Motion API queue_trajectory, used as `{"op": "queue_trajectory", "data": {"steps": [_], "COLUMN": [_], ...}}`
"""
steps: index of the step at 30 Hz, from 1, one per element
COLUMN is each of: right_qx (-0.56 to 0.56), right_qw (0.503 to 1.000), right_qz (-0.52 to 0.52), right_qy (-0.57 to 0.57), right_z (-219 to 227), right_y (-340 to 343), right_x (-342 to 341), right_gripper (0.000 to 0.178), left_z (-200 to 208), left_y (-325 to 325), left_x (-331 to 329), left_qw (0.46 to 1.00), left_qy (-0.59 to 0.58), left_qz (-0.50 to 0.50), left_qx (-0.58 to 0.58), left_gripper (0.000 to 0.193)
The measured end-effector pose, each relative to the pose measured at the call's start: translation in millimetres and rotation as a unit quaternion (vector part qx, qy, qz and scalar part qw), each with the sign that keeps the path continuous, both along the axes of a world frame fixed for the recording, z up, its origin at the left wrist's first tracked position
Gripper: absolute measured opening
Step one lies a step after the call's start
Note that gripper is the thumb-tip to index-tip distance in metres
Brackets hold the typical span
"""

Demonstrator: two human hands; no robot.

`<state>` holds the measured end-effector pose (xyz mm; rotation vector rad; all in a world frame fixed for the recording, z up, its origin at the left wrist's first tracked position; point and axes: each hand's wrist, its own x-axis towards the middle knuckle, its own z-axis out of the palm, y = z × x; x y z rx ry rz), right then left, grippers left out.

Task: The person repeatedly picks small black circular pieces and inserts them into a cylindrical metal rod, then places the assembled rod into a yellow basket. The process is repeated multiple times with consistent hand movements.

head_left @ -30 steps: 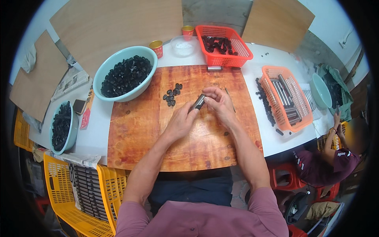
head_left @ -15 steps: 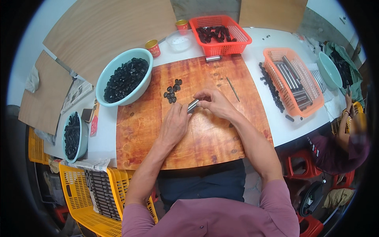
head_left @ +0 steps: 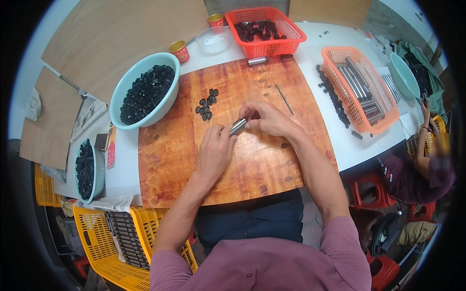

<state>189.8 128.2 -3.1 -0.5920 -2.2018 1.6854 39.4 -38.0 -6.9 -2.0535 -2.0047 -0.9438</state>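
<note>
Tube [head_left: 238, 127]: grasped by my left hand [head_left: 215, 149]; could slip if I loosen.
Right hand [head_left: 266, 118]: touches tube's far end; can't tell if pinching.

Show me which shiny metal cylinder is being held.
The silver metal cylinder in the left fingers and right fingers, over the brown wooden board; another lies by the red plastic basket, others in the pale-orange plastic basket.

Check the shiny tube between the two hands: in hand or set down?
In hand: the left hand grips the shiny tube's near end, with the right hand's fingertips at its far end.
</note>
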Motion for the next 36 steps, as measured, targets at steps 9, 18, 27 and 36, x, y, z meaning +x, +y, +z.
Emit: {"op": "queue_trajectory", "data": {"steps": [9,18,27,36], "right_qx": [0.138,0.318,0.356,0.361], "right_qw": [0.982,0.920,0.902,0.901], "right_qz": [-0.093,-0.217,-0.227,-0.214], "right_qy": [-0.095,-0.075,-0.090,-0.109], "right_z": [14,-16,-19,-21], "right_y": [0,-9,-11,-15], "right_x": [-36,-84,-81,-79], "right_gripper": [0.023,0.025,0.019,0.019], "left_z": [12,9,8,-2], "left_y": [5,6,7,5], "left_x": [-4,-6,-7,-6], "left_qw": [0.999,1.000,0.999,0.997], "left_qy": [-0.006,-0.009,-0.016,-0.070], "left_qz": [-0.003,-0.005,0.005,0.006], "left_qx": [-0.040,-0.027,-0.038,-0.035], "left_gripper": [0.028,0.025,0.026,0.026]}}
